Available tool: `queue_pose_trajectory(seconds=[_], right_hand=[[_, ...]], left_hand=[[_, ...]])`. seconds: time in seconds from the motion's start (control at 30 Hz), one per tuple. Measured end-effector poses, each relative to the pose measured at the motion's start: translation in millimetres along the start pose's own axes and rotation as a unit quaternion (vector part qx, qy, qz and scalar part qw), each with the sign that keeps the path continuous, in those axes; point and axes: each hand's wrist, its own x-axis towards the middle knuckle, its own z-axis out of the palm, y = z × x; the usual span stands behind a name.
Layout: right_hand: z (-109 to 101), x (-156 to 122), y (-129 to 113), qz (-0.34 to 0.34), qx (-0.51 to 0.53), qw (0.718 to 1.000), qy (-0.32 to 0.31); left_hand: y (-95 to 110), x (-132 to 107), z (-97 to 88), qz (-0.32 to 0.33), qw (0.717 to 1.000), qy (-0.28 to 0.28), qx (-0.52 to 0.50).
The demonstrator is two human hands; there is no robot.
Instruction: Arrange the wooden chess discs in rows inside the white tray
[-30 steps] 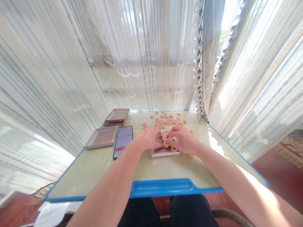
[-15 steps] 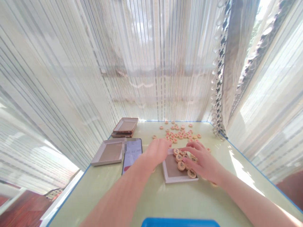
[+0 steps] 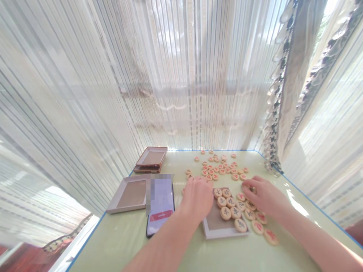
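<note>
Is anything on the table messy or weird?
Nothing looks broken. A bit odd: a few red-marked pieces lie right of the open tray, mixed with black-marked ones near the right hand, while most red ones sit farther back. Also, a blocky blur covers the phone's upper left edge.

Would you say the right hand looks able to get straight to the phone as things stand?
Probably not straight across: the left hand and forearm lie between the right hand and the phone, whose upturned screen looks mostly uncovered.

The round pieces (image 3: 225,213) at five o'clock have black signs; the flat pieces (image 3: 222,171) at four have red ones. All look too fuzzy to read.
</note>
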Motion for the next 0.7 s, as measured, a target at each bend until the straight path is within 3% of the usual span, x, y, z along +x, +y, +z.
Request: queue_pose_trajectory(seconds=[0.13, 0.3, 0.7], right_hand=[[-9, -2, 2, 0.006, 0.031, 0.998, -0.055], [-14, -3, 6, -0.067, 0.108, 0.986, -0.113], [6, 1, 9, -0.082, 0.086, 0.992, -0.034]], left_hand=[[-1, 0, 3.4, 0.006, 1.000, -0.006, -0.001], [0, -1, 2.1, -0.004, 1.000, -0.026, -0.005], [6, -3, -2.8, -0.056, 0.996, -0.063, -0.009]])
